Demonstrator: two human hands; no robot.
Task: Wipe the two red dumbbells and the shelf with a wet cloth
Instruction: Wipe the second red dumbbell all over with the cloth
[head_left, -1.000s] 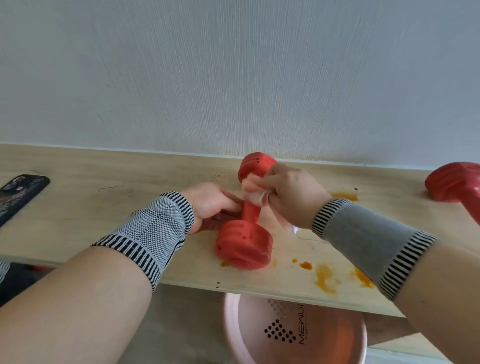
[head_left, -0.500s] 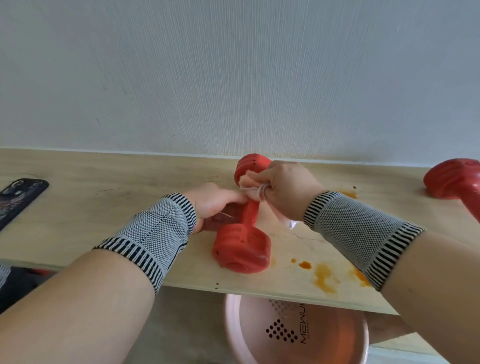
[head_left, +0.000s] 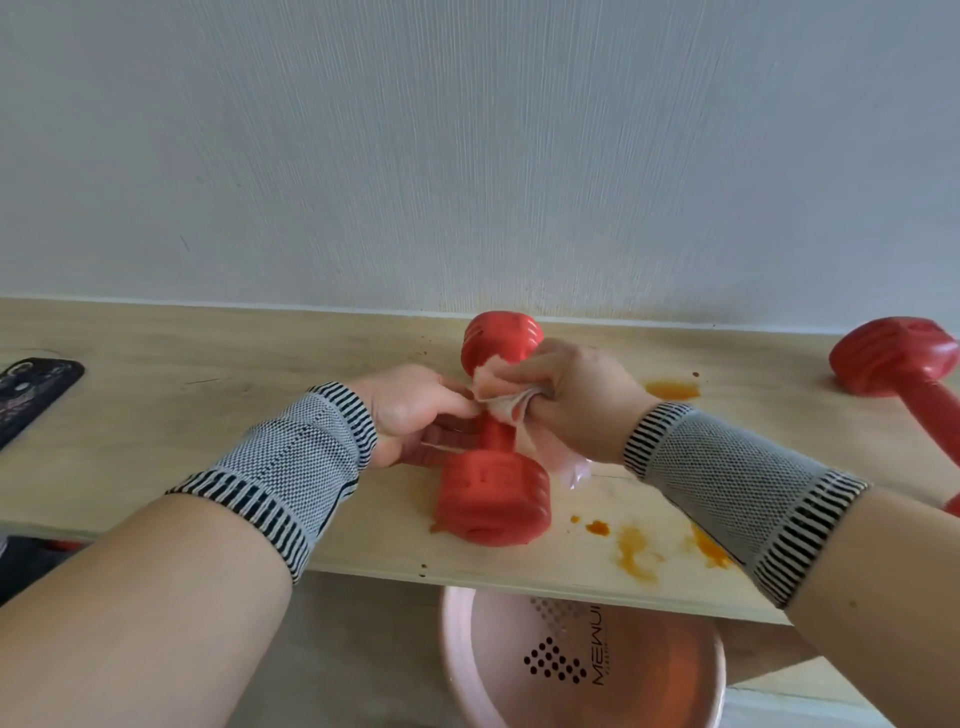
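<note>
A red dumbbell (head_left: 493, 493) lies end-on across the wooden shelf (head_left: 182, 415), one head at the wall, the other near the front edge. My left hand (head_left: 415, 405) grips its handle from the left. My right hand (head_left: 571, 395) holds a bunched pale cloth (head_left: 498, 395) pressed on the handle just below the far head; a cloth corner hangs down to the shelf at the right. A second red dumbbell (head_left: 898, 364) lies at the far right, partly cut off. Orange stains (head_left: 639, 556) mark the shelf near the front edge and by the wall.
A dark phone (head_left: 31, 395) lies at the shelf's left end. A pink basin (head_left: 582, 670) with orange-tinted water stands on the floor below the shelf's front edge. A grey wall rises directly behind the shelf.
My right hand has slid the cloth up the handle toward the far head. The left hand keeps its grip and the dumbbell has barely shifted.
</note>
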